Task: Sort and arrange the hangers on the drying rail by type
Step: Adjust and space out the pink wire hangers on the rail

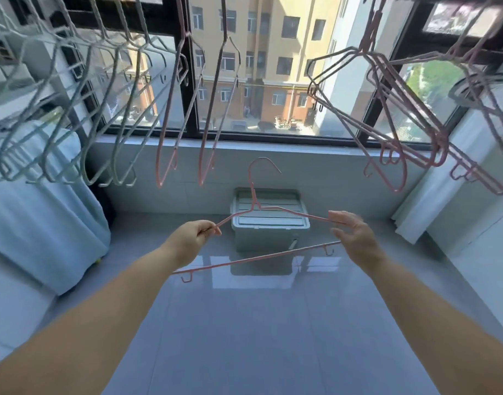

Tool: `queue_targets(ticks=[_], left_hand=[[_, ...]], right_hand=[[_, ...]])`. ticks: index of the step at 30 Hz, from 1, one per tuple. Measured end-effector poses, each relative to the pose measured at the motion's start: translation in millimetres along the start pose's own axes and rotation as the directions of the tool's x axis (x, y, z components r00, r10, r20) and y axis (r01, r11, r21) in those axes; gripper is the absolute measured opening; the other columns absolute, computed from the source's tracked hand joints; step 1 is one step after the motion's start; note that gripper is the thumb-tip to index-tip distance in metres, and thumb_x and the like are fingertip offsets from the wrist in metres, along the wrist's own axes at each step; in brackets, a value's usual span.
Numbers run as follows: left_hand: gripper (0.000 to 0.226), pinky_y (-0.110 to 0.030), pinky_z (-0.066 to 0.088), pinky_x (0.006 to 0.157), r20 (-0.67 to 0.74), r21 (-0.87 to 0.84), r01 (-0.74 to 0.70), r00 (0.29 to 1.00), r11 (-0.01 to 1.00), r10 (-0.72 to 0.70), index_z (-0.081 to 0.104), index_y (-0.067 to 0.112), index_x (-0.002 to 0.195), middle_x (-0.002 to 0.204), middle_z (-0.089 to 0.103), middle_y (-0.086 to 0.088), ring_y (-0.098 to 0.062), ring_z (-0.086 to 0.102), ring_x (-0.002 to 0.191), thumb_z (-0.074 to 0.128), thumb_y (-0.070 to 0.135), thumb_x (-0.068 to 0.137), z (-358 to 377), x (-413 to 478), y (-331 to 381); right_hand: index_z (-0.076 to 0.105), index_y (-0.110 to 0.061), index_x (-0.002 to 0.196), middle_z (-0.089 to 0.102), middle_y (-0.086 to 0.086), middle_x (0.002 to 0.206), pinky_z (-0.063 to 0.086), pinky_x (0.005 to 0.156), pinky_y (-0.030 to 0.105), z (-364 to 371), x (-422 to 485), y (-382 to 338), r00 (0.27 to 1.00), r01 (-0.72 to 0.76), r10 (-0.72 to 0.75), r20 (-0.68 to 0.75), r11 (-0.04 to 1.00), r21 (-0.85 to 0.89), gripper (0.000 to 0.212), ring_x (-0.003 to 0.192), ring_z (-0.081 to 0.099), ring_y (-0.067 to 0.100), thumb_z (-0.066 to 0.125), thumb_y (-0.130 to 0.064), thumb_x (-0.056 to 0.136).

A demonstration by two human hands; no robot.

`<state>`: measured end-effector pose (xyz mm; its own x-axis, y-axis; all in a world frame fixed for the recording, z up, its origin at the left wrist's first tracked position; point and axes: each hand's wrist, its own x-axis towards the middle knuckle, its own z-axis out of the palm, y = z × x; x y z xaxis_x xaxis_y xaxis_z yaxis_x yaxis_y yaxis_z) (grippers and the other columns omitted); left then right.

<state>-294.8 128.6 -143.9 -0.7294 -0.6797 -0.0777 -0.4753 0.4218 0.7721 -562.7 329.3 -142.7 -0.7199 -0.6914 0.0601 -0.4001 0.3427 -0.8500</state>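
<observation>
I hold a pink wire hanger [256, 259] out in front of me, hook up, below the rail. My left hand [193, 239] grips its left shoulder end. My right hand [355, 238] pinches its right shoulder end between thumb and fingers. Several pale blue-grey hangers [73, 109] hang in a bunch at the upper left. Two pink hangers [187, 109] hang side-on near the middle. Several more pink hangers [392, 115] hang in a cluster at the upper right. The rail itself is out of view above.
A pale green lidded storage box [268, 220] sits on the glossy floor tiles under the window sill [273, 145]. A blue cloth-covered object [45, 209] stands at the left. A white cabinet or wall [472, 195] is at the right.
</observation>
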Motion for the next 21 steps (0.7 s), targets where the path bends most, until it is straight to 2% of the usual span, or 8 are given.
queue_targets(ticks=[2, 6, 8, 10, 12, 14, 18, 21], left_hand=[[0.021, -0.029, 0.03, 0.062, -0.012, -0.028, 0.004, 1.0, 1.0, -0.004, 0.065, 0.012, 0.093, 0.068, 0.045, -0.01, -0.021, 0.036, 0.064, 0.043, 0.013, 0.093, 4.0, -6.2, 8.7], [0.026, -0.019, 0.035, 0.054, -0.028, -0.125, 0.044, 0.998, 0.991, -0.048, 0.062, 0.015, 0.102, 0.069, 0.046, -0.002, -0.018, 0.035, 0.059, 0.038, 0.009, 0.094, 15.9, -15.6, 27.7], [0.033, -0.01, 0.031, 0.044, -0.086, -0.219, 0.05, 0.994, 0.975, -0.071, 0.06, 0.02, 0.105, 0.068, 0.047, 0.001, -0.015, 0.034, 0.056, 0.035, 0.003, 0.092, 24.4, -18.8, 33.7], [0.035, -0.007, 0.032, 0.046, -0.164, -0.338, 0.035, 0.982, 0.94, -0.095, 0.061, 0.019, 0.105, 0.066, 0.048, 0.001, -0.01, 0.038, 0.055, 0.035, 0.0, 0.09, 35.8, -21.2, 41.5], [0.035, -0.009, 0.033, 0.047, -0.187, -0.476, 0.013, 0.976, 0.879, -0.116, 0.06, 0.017, 0.107, 0.065, 0.048, 0.0, -0.002, 0.039, 0.049, 0.036, -0.002, 0.09, 46.5, -22.0, 54.3], [0.034, -0.007, 0.032, 0.042, -0.226, -0.548, -0.023, 0.967, 0.836, -0.121, 0.059, 0.015, 0.108, 0.063, 0.047, 0.0, 0.001, 0.039, 0.039, 0.037, -0.003, 0.09, 50.7, -16.8, 67.5], [0.033, -0.012, 0.03, 0.037, -0.259, -0.602, -0.051, 0.957, 0.797, -0.134, 0.059, 0.026, 0.1, 0.063, 0.047, 0.0, -0.002, 0.034, 0.039, 0.039, 0.001, 0.092, 42.6, -4.5, 89.1], [0.033, -0.014, 0.031, 0.043, -0.257, -0.634, -0.057, 0.956, 0.771, -0.141, 0.059, 0.03, 0.098, 0.065, 0.047, 0.001, -0.007, 0.033, 0.048, 0.039, 0.003, 0.092, 37.2, 0.4, 101.5]], right_hand=[[0.052, -0.01, 0.128, 0.041, 0.013, 0.137, 0.024, 0.11, 0.027, 8.1, -1.9, 3.8, 0.999, 0.041, -0.045, -0.023, 0.984, -0.173, 0.051, 0.129, 0.035, 0.025, 0.059, 0.006, 0.08], [0.042, -0.017, 0.135, 0.029, 0.01, 0.145, 0.009, 0.104, 0.012, 32.6, -23.4, -5.1, 0.986, 0.147, -0.162, -0.043, 0.959, -0.24, 0.062, 0.136, 0.022, 0.024, 0.059, 0.003, 0.079], [0.038, -0.014, 0.136, 0.032, 0.008, 0.142, 0.013, 0.111, 0.022, 48.2, -40.4, -13.5, 0.972, 0.235, -0.235, 0.026, 0.951, -0.2, 0.063, 0.135, 0.026, 0.023, 0.058, 0.004, 0.079], [0.045, -0.015, 0.129, 0.043, 0.003, 0.13, 0.028, 0.11, 0.032, 61.2, -58.4, -25.4, 0.945, 0.305, -0.286, 0.161, 0.946, -0.106, 0.054, 0.121, 0.042, 0.018, 0.056, 0.004, 0.08], [0.057, -0.016, 0.117, 0.052, 0.002, 0.115, 0.04, 0.101, 0.031, 74.3, -76.4, -38.5, 0.899, 0.289, -0.268, 0.346, 0.957, -0.01, 0.035, 0.106, 0.052, 0.015, 0.053, -0.001, 0.086], [0.058, -0.017, 0.116, 0.056, 0.002, 0.115, 0.041, 0.097, 0.022, 88.6, -92.3, -48.4, 0.856, 0.251, -0.246, 0.455, 0.967, 0.05, 0.026, 0.106, 0.054, 0.012, 0.05, -0.012, 0.092], [0.041, -0.022, 0.133, 0.051, -0.003, 0.128, 0.032, 0.105, 0.023, 109.9, -110.9, -63.6, 0.83, 0.248, -0.252, 0.498, 0.966, 0.076, 0.04, 0.12, 0.044, 0.007, 0.047, -0.026, 0.094], [0.031, -0.025, 0.135, 0.051, -0.006, 0.126, 0.032, 0.104, 0.025, 113.6, -113.5, -74.2, 0.845, 0.232, -0.233, 0.481, 0.971, 0.062, 0.047, 0.119, 0.043, 0.008, 0.049, -0.026, 0.092]])
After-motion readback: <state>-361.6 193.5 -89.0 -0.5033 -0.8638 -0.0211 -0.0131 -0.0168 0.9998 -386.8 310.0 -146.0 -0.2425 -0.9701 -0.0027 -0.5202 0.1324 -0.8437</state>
